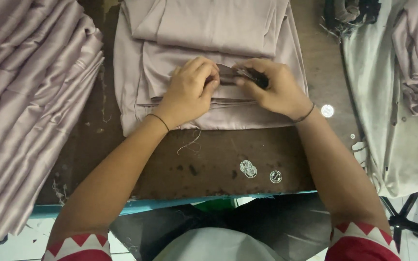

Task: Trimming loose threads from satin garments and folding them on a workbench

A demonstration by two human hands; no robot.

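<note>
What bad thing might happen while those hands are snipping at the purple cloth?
The right hand holds a small dark cutting tool very close to the left hand fingers, so a slip might nick one. The blades touch the folded mauve fabric, so they might cut the cloth itself. Loose threads on the table might cling to finished pieces.

folded garment [209,63]: smooth mauve cloth, slight sheen | table [218,164]: dark, worn, matt, stained | stickers [248,168]: glossy

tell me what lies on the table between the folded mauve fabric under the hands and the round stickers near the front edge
In the head view, a loose curl of thread lies on the dark table between the folded mauve fabric and the round stickers.
</note>
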